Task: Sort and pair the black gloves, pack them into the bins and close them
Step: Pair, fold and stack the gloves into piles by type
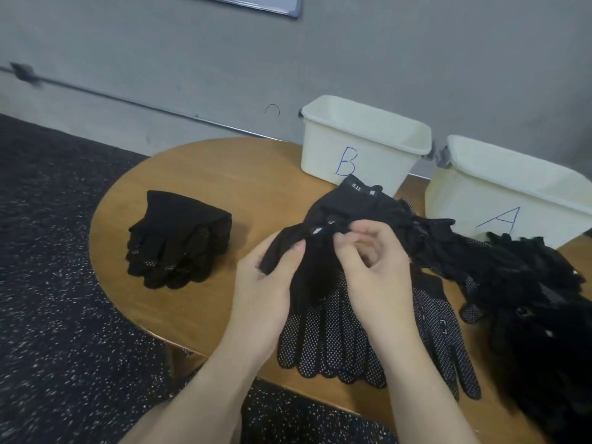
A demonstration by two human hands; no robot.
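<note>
Over the round wooden table (pixel 256 174), left hand (pixel 266 283) and right hand (pixel 374 267) pinch a dotted black glove's cuff (pixel 317 248); loose pile (pixel 528 283) beside it could snag and mismatch pairs.

You work at a round wooden table (pixel 256 174). On it: a stacked glove pile (pixel 179 241) at left, bin B (pixel 362 145) and bin A (pixel 512 193) at the rear, dotted gloves (pixel 336 344) at the front edge, and a loose glove heap (pixel 528 283) at right.
</note>
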